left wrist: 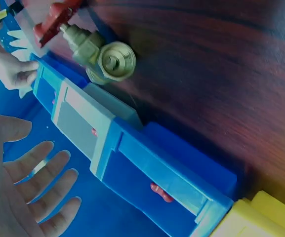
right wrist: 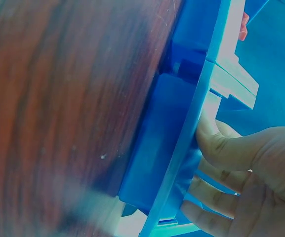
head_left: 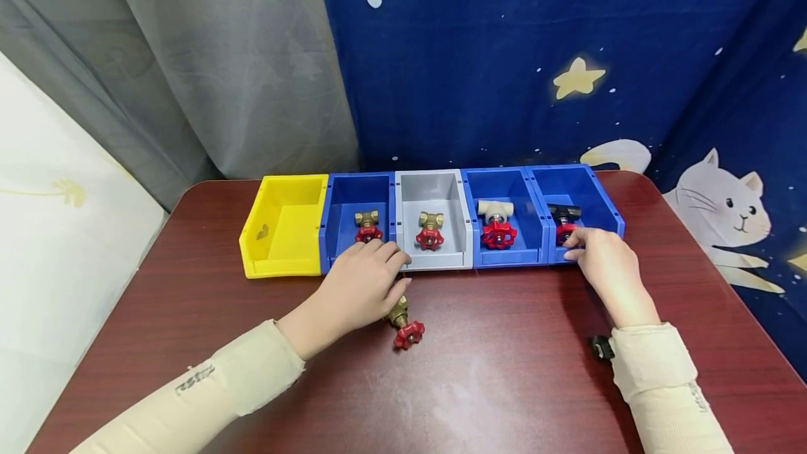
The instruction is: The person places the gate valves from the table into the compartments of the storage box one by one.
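My left hand (head_left: 359, 284) hovers over the table in front of the blue and grey bins, fingers loosely spread. Just below it, a brass valve with a red handwheel (head_left: 408, 335) lies on the table, partly covered by the hand. The left wrist view shows this brass valve (left wrist: 90, 52) apart from the spread fingers (left wrist: 48, 182). On the far right, my right hand (head_left: 608, 268) reaches over the front lip of the end blue bin (head_left: 605, 195). Its fingertips are at the red handwheel of a black valve (head_left: 564, 212); the bin wall hides any grip in the right wrist view.
Bins stand in a row along the back: an empty yellow one (head_left: 293, 230), a blue one with a brass valve (head_left: 367, 219), a grey one with a brass valve (head_left: 431, 221), and a blue one with a white valve (head_left: 497, 212). Curtains hang behind the table (head_left: 492, 384).
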Motion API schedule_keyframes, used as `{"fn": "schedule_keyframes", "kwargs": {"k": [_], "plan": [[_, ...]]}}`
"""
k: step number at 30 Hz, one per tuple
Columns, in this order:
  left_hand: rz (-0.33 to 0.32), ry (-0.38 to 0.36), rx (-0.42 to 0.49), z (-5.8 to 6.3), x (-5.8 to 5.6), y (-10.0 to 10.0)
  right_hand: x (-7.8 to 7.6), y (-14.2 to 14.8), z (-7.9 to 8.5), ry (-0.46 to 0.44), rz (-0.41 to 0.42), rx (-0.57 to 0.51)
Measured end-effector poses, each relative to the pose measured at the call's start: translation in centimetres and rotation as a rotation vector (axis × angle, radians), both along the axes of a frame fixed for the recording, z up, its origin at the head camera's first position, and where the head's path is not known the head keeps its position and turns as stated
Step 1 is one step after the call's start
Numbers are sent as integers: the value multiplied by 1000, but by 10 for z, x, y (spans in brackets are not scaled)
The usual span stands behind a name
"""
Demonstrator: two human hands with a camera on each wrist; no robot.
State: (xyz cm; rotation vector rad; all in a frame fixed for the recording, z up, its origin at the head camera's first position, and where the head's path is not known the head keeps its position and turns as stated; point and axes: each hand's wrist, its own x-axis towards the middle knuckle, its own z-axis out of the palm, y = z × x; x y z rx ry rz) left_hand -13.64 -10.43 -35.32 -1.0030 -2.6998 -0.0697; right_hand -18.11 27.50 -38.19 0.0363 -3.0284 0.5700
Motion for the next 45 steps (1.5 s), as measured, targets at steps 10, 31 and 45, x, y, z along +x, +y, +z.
{"fn": "schedule_keyframes", "kwargs": {"k": [10,31,45], "plan": [[32,-64,-23,-11,15,5,-1,0,-1,12,8,0],[141,-195,-42,-35,37,19,-1,0,-1,2,2,2],[250,-275,-124,-49,39,23,-1,0,-4,12,2,2]]}}
